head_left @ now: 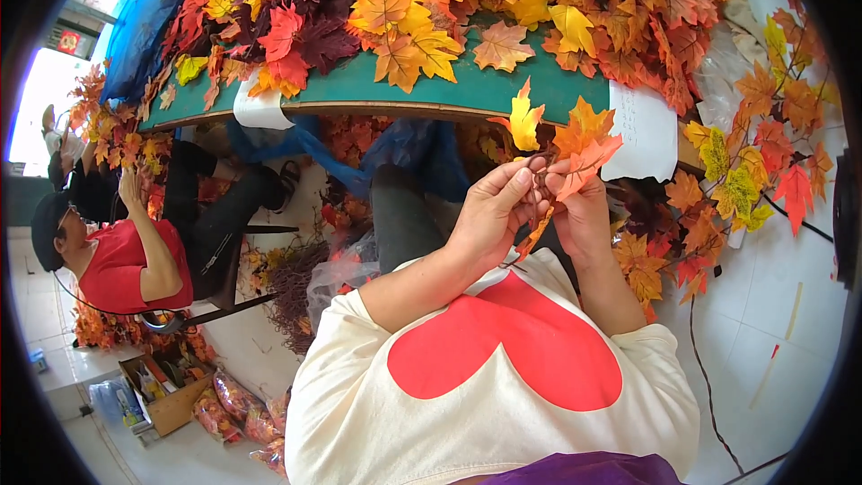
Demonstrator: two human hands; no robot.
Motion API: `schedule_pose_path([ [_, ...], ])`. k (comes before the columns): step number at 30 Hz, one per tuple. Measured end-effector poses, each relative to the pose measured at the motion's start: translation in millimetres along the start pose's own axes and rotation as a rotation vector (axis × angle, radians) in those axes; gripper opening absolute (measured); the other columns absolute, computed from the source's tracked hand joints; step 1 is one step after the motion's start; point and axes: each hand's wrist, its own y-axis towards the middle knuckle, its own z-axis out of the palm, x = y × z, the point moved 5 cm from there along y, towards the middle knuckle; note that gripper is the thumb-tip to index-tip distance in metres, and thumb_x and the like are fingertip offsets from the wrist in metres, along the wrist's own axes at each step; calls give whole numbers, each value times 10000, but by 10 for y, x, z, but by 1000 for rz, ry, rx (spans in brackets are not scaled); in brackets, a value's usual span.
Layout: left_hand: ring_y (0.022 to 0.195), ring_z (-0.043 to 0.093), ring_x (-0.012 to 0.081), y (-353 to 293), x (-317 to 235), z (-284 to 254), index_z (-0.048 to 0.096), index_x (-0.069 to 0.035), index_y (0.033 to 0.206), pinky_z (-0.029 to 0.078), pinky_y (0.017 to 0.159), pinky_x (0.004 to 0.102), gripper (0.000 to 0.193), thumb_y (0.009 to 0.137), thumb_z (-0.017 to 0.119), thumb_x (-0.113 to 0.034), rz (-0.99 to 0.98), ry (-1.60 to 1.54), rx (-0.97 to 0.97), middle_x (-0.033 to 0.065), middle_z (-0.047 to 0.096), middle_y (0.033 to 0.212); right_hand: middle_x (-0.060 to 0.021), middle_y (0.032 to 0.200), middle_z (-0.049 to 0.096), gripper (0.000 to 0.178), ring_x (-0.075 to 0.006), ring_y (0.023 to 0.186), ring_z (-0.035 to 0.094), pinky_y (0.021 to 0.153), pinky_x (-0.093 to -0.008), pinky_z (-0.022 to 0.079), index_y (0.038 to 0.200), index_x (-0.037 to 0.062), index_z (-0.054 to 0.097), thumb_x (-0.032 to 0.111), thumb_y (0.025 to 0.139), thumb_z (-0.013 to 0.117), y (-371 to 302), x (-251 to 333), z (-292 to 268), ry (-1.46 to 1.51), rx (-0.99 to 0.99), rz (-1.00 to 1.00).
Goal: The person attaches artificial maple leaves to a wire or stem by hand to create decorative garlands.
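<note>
My left hand [491, 216] and my right hand [582, 217] meet in front of my chest, both closed round a sprig of artificial maple leaves [591, 162]. Its thin brown stem runs between my fingertips. One yellow leaf [523, 122] stands up above my left fingers, while orange and red leaves spread over my right fingers. A narrow orange-brown leaf hangs below, between the hands. My fingers cover part of the stem. Just beyond the hands is the edge of the green table [359, 90], heaped with loose artificial leaves [395, 13] in yellow, orange, red and dark purple.
White paper sheets [642, 130] hang over the table edge. Leafy branches [718, 189] stand at my right. To the left a person in a red top [135, 260] sits working with leaves. A cardboard box [171, 395] and filled plastic bags [242, 404] lie on the floor.
</note>
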Motion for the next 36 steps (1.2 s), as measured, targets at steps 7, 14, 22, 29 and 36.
schedule_pose_path([
  [7, 872, 582, 144, -31, -101, 89, 478, -1, 1129, 482, 818, 255, 269, 863, 504, -36, -129, -93, 81, 73, 575, 990, -34, 786, 614, 87, -101, 681, 578, 605, -216, 465, 876, 38, 591, 32, 791, 608, 113, 11, -136, -76, -33, -40],
  [14, 908, 588, 173, -73, -7, -17, 514, -16, 1071, 492, 821, 307, 235, 838, 548, -31, -303, 21, 99, 81, 576, 997, -52, 811, 601, 78, -109, 697, 553, 674, -237, 454, 874, 32, 584, 41, 798, 603, 191, 48, -106, -21, 37, -57],
  [22, 683, 589, 141, 46, -154, -208, 530, -9, 974, 496, 574, 243, 189, 800, 599, -34, 25, 176, -105, 67, 582, 817, -74, 982, 600, 237, -145, 927, 554, 853, -253, 416, 1043, -14, 556, 92, 831, 564, 193, -194, -2, 38, 192, 177],
  [29, 652, 587, 125, 49, -75, -330, 512, -24, 895, 498, 582, 239, 125, 808, 600, -39, 100, 347, -57, 48, 579, 801, -105, 1004, 593, 268, -261, 942, 557, 817, -342, 431, 998, 45, 592, 108, 742, 643, -276, 638, 482, -1198, 250, -885],
  [36, 701, 607, 167, 41, -167, -306, 521, -51, 906, 515, 633, 287, 103, 822, 578, -37, 19, 178, -53, 58, 587, 821, -101, 1048, 583, 322, -250, 1004, 535, 851, -333, 409, 1062, 38, 569, 209, 793, 614, 75, 266, 290, -1232, 285, -704],
])
